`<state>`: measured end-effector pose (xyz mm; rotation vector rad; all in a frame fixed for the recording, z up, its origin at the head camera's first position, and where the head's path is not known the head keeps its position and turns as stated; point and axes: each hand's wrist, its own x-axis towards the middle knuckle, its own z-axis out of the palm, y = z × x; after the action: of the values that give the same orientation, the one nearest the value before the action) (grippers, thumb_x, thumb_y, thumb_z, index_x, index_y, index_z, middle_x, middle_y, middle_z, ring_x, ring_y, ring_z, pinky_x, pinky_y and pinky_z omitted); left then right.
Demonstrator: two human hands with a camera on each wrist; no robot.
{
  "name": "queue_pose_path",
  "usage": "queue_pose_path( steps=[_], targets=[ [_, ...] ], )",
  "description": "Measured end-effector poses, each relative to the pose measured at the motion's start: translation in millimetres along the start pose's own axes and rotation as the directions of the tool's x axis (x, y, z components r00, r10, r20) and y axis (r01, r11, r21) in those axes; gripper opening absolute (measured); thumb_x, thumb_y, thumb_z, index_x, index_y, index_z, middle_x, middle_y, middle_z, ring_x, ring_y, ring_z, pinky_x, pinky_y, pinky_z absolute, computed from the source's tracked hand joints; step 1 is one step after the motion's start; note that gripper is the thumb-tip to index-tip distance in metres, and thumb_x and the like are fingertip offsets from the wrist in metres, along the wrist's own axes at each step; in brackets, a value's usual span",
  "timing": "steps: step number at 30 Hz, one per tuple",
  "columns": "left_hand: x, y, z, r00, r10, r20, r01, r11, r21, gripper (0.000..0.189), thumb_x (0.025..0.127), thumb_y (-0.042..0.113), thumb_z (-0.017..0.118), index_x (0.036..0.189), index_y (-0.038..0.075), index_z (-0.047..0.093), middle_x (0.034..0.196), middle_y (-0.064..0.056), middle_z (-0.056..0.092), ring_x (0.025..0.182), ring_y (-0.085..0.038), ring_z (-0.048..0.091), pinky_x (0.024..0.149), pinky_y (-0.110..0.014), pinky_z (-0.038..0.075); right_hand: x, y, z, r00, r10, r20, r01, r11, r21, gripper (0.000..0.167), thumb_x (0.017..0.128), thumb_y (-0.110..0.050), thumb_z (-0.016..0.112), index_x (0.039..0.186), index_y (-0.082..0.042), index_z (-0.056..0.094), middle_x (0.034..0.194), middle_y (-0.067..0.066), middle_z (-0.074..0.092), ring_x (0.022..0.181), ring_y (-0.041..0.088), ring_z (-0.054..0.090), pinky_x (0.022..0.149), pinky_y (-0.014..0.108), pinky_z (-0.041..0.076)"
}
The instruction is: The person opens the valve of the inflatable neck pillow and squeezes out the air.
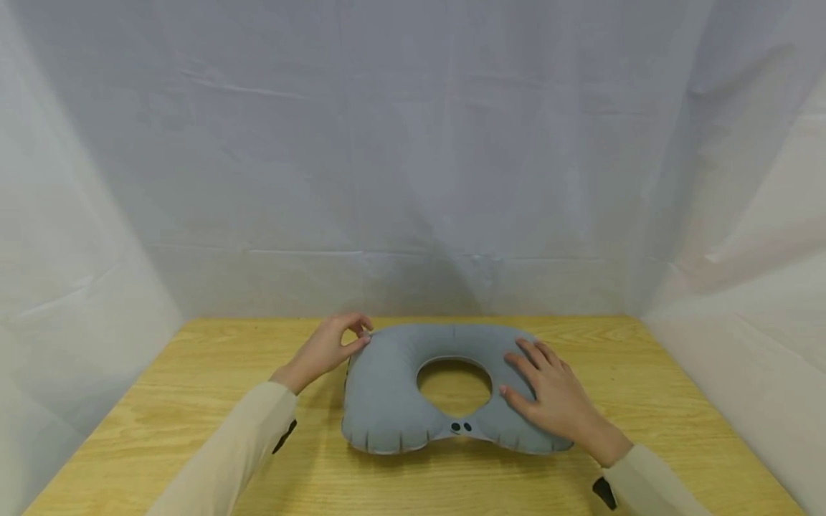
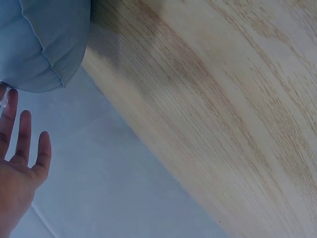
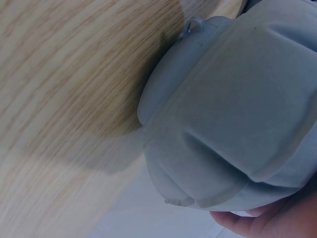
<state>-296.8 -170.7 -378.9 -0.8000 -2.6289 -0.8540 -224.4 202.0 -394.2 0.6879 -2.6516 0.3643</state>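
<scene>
A grey-blue inflatable neck pillow [image 1: 381, 380], puffed up, lies on the wooden table with its round opening in the middle. Two dark snap buttons [image 1: 461, 427] join its near ends. At the pillow's far left corner, my left hand [image 1: 325, 351] pinches a small whitish air valve between thumb and index finger. The left wrist view shows part of that clear valve [image 2: 4, 101] by the fingertips, with the other fingers held away. My right hand [image 1: 555, 394] rests on the pillow's right side, fingers spread. In the right wrist view, a small loop [image 3: 193, 26] sticks out from the pillow's underside.
The wooden table [image 1: 226, 373] runs back to a pale sheet [image 1: 400, 179] hanging behind it. More pale sheeting [image 1: 761, 301] closes in the right side, and likewise the left. A dark strap piece [image 1: 604, 493] hangs by the right sleeve.
</scene>
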Motion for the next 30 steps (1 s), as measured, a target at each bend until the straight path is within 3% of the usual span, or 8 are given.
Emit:
queue_pose_path(
  steps=[14, 30],
  targets=[
    [0.0, -0.2, -0.6, 1.0, 0.011, -0.026, -0.012, 1.0, -0.023, 0.011, 0.084, 0.013, 0.066, 0.093, 0.009, 0.062, 0.085, 0.002, 0.064, 0.082, -0.015, 0.06, 0.078, -0.037, 0.046, -1.3, 0.0, 0.2, 1.0, -0.001, -0.013, 0.001, 1.0, 0.01, 0.048, 0.086, -0.043, 0.057, 0.124, -0.013, 0.056, 0.138, 0.016, 0.042, 0.126, 0.044, 0.035, 0.083, 0.063, 0.038],
    [-0.4, -4.2, -0.8, 1.0, -0.011, -0.017, 0.01, 0.999, -0.044, 0.017, 0.082, 0.015, 0.068, 0.091, 0.011, 0.054, 0.084, 0.002, 0.061, 0.083, -0.016, 0.061, 0.078, -0.037, 0.046, -1.8, -0.6, -0.1, 0.999, 0.015, 0.034, -0.015, 1.0, -0.003, 0.05, 0.087, -0.045, 0.056, 0.126, -0.015, 0.054, 0.139, 0.016, 0.042, 0.126, 0.043, 0.036, 0.085, 0.062, 0.038]
  ],
)
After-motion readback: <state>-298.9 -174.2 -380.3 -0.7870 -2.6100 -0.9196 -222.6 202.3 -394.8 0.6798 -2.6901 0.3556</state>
